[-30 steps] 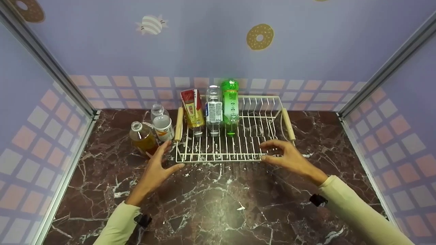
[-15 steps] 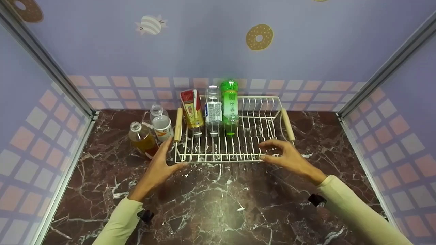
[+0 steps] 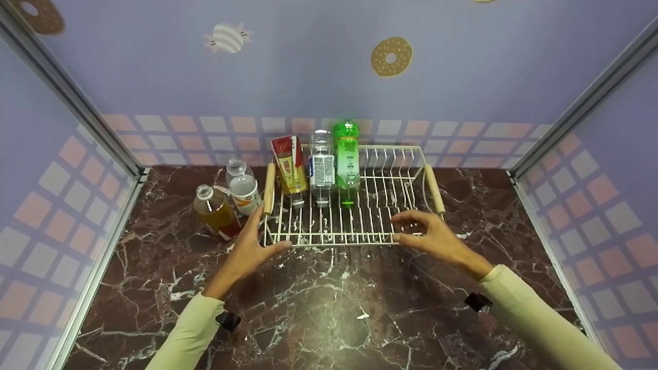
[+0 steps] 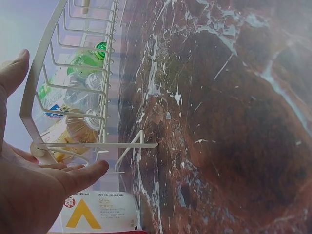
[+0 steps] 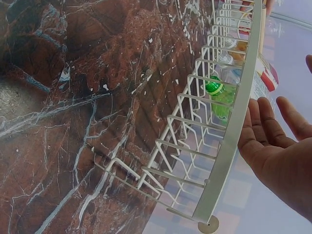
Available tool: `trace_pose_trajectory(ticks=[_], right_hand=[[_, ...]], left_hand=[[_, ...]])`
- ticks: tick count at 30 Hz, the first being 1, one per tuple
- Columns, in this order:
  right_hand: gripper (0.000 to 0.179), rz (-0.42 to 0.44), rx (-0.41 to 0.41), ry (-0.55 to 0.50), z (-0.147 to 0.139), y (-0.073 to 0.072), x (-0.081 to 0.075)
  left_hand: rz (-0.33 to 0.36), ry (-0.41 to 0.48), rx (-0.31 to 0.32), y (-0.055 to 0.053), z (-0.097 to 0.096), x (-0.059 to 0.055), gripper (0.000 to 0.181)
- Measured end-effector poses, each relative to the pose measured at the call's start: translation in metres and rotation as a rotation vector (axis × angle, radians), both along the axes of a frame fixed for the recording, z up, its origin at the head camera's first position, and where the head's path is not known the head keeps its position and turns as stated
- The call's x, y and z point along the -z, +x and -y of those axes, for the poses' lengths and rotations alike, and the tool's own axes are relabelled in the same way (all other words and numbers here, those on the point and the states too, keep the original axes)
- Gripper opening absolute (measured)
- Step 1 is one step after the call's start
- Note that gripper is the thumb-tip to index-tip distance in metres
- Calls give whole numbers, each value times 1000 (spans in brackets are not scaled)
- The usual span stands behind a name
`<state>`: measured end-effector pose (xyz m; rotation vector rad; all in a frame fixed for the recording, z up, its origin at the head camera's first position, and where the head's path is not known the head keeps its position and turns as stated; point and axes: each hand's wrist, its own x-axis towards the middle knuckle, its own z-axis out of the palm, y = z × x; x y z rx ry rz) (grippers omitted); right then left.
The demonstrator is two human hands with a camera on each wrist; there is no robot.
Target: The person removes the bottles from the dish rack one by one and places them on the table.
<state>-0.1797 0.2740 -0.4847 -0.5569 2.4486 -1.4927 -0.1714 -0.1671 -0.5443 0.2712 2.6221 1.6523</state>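
Note:
A cream wire dish rack with wooden handles stands on the counter. Three bottles lean neck-down along its back left: a red-and-yellow one, a clear one and a green one. My left hand is at the rack's front left corner, fingers stretched toward the left handle and thumb along the front rail; contact is unclear. At the front right, my right hand has its fingers loosely bent over the rail, holding nothing. In the right wrist view, that hand lies beside the rim.
Left of the rack, a clear bottle with a white label and an uncapped bottle of amber colour stand upright on the dark marble counter. Patterned walls enclose the back and both sides.
My left hand has shifted right and slightly forward, from beside the bottles to the rack's front left corner. My right hand, the rack and the bottles have stayed in place.

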Motion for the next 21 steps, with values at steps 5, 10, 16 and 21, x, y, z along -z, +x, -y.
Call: trace_pose_trajectory(ticks=[5,10,16,21], right_hand=[[49,10,9,-4,-1,1,-1],[50,-12,3,23,-1,-1,-5],[51,1,20,41,-2,-7,-14],[51,43,17,4,-2,-21,-20]], left_hand=[[5,18,-6,-3,-2,1,126],[9,0,-1,-4,-3,1,128],[27,-17,5,-3,-4,3,132],[18,-12,2,-4,-5,5,132]])
